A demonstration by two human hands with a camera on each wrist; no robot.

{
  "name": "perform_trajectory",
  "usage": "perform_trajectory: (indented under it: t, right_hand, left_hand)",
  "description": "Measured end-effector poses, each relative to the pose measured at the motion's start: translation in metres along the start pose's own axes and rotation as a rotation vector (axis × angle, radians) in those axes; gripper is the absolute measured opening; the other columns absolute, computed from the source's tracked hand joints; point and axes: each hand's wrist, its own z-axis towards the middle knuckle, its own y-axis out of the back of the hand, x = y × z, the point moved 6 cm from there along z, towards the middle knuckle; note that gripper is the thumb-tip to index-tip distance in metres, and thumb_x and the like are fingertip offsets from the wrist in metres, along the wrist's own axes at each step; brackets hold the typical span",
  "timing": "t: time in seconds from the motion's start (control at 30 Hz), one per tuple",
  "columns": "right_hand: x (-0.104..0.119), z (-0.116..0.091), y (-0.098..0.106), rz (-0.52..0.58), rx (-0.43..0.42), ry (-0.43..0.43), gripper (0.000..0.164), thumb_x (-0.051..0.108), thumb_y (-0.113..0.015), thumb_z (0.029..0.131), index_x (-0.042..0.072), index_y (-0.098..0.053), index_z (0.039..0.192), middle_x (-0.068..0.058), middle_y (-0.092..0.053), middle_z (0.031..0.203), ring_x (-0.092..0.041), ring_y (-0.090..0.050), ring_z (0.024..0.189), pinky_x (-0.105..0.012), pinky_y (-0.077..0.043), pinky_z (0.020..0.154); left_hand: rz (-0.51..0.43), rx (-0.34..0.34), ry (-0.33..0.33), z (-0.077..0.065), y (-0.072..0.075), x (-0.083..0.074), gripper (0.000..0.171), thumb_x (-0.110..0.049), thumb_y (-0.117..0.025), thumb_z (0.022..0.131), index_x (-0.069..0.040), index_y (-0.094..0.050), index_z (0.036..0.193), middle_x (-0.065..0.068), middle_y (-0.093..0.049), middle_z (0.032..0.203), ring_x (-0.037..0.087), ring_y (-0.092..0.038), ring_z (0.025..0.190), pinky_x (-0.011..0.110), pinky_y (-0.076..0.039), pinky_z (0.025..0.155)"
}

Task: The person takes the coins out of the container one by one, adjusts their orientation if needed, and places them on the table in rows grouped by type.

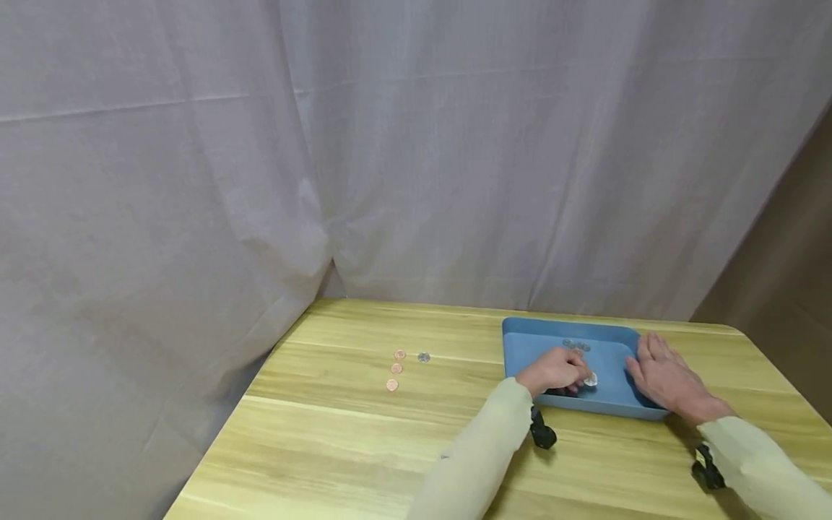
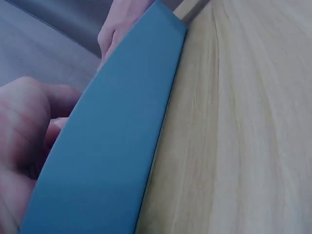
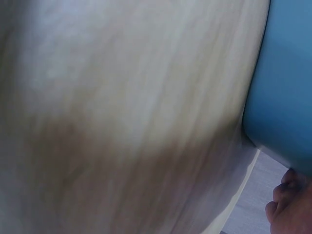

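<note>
My left hand (image 1: 557, 369) is inside the blue tray (image 1: 614, 361), its fingers pinching a silver coin (image 1: 590, 380) near the tray's front wall. From the left wrist, the curled left fingers (image 2: 63, 100) show behind the tray wall, which hides their tips. My right hand (image 1: 669, 377) holds the tray's right wall, thumb over the inner side and the other fingers along the outside. Several silver coins (image 1: 575, 345) lie at the back of the tray, partly behind the left hand.
On the wooden table (image 1: 312, 433), left of the tray, three copper coins (image 1: 396, 368) form a rough column. A silver coin (image 1: 424, 357) lies just right of the top one. A grey curtain (image 1: 442, 180) hangs along the table's back edge.
</note>
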Motion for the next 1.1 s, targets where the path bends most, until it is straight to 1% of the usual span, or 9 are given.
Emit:
perform_trajectory:
  t: [0.1, 0.3, 0.47, 0.57, 0.67, 0.77, 0.93, 1.0, 1.1]
  right_hand:
    - [0.000, -0.002, -0.001, 0.004, 0.001, 0.000, 0.073, 0.038, -0.029, 0.107, -0.023, -0.013, 0.144, -0.045, -0.005, 0.151, -0.057, -0.007, 0.142, -0.065, -0.008, 0.116]
    - [-0.002, -0.001, -0.002, 0.006, 0.021, -0.014, 0.075, 0.040, -0.027, 0.107, -0.023, -0.012, 0.144, -0.045, -0.002, 0.151, -0.057, -0.005, 0.143, -0.066, -0.009, 0.115]
    - [-0.001, -0.001, -0.003, 0.005, 0.016, -0.013, 0.075, 0.040, -0.026, 0.107, -0.024, -0.014, 0.143, -0.045, -0.004, 0.151, -0.057, -0.006, 0.142, -0.067, -0.011, 0.114]
    - [0.000, -0.001, -0.002, 0.007, 0.005, -0.008, 0.074, 0.040, -0.025, 0.107, -0.024, -0.015, 0.143, -0.046, -0.005, 0.150, -0.058, -0.006, 0.142, -0.067, -0.011, 0.114]
    - [-0.001, -0.001, -0.002, 0.009, 0.004, -0.012, 0.074, 0.040, -0.026, 0.107, -0.024, -0.014, 0.143, -0.045, -0.005, 0.150, -0.057, -0.006, 0.142, -0.067, -0.011, 0.114]
    - [-0.001, -0.001, -0.003, 0.006, 0.010, -0.019, 0.074, 0.040, -0.026, 0.107, -0.024, -0.013, 0.143, -0.045, -0.005, 0.151, -0.057, -0.006, 0.142, -0.066, -0.010, 0.115]
    - [-0.001, 0.000, -0.003, 0.007, 0.003, -0.017, 0.074, 0.039, -0.027, 0.107, -0.024, -0.012, 0.143, -0.045, -0.003, 0.151, -0.057, -0.006, 0.142, -0.066, -0.010, 0.115]
    - [-0.001, 0.000, -0.003, 0.008, -0.003, -0.016, 0.074, 0.039, -0.026, 0.107, -0.024, -0.012, 0.143, -0.045, -0.003, 0.151, -0.057, -0.005, 0.143, -0.065, -0.009, 0.115]
    - [-0.001, -0.001, -0.003, 0.006, -0.009, -0.015, 0.074, 0.039, -0.027, 0.107, -0.024, -0.013, 0.143, -0.045, -0.004, 0.151, -0.057, -0.006, 0.142, -0.065, -0.009, 0.116]
  left_hand:
    - [-0.016, -0.011, 0.011, -0.006, 0.005, 0.003, 0.031, -0.026, -0.058, 0.099, -0.014, -0.061, 0.070, -0.005, -0.065, 0.075, 0.010, -0.059, 0.060, 0.027, -0.046, 0.052]
    - [-0.023, -0.015, 0.020, -0.015, 0.018, 0.004, 0.020, -0.028, -0.058, 0.099, -0.017, -0.072, 0.088, -0.002, -0.066, 0.073, 0.011, -0.060, 0.060, 0.027, -0.047, 0.053]
    - [-0.007, -0.005, -0.034, -0.024, 0.030, -0.003, 0.019, -0.030, -0.056, 0.101, -0.020, -0.069, 0.091, -0.004, -0.067, 0.079, 0.011, -0.063, 0.067, 0.028, -0.050, 0.058]
    - [-0.032, -0.003, -0.072, -0.029, 0.038, -0.007, 0.017, -0.029, -0.055, 0.101, -0.020, -0.068, 0.093, 0.000, -0.069, 0.085, 0.017, -0.066, 0.073, 0.033, -0.052, 0.060]
    - [-0.071, 0.000, -0.080, -0.031, 0.043, -0.006, 0.017, -0.030, -0.056, 0.101, -0.021, -0.068, 0.092, 0.004, -0.071, 0.088, 0.022, -0.067, 0.077, 0.037, -0.052, 0.060]
    - [-0.094, 0.010, -0.086, -0.032, 0.048, -0.003, 0.016, -0.030, -0.056, 0.101, -0.022, -0.068, 0.094, 0.003, -0.070, 0.087, 0.023, -0.068, 0.079, 0.038, -0.052, 0.061]
    - [-0.127, 0.005, -0.133, -0.037, 0.059, -0.003, 0.015, -0.026, -0.055, 0.101, -0.018, -0.068, 0.099, 0.001, -0.068, 0.084, 0.027, -0.069, 0.084, 0.043, -0.055, 0.069]
    - [-0.123, -0.011, -0.145, -0.040, 0.065, -0.003, 0.016, -0.025, -0.055, 0.101, -0.016, -0.068, 0.097, 0.001, -0.068, 0.083, 0.027, -0.070, 0.084, 0.041, -0.056, 0.069]
    - [-0.076, -0.032, -0.156, -0.044, 0.073, -0.002, 0.018, -0.027, -0.054, 0.101, -0.017, -0.067, 0.094, 0.002, -0.069, 0.085, 0.025, -0.070, 0.082, 0.032, -0.054, 0.064]
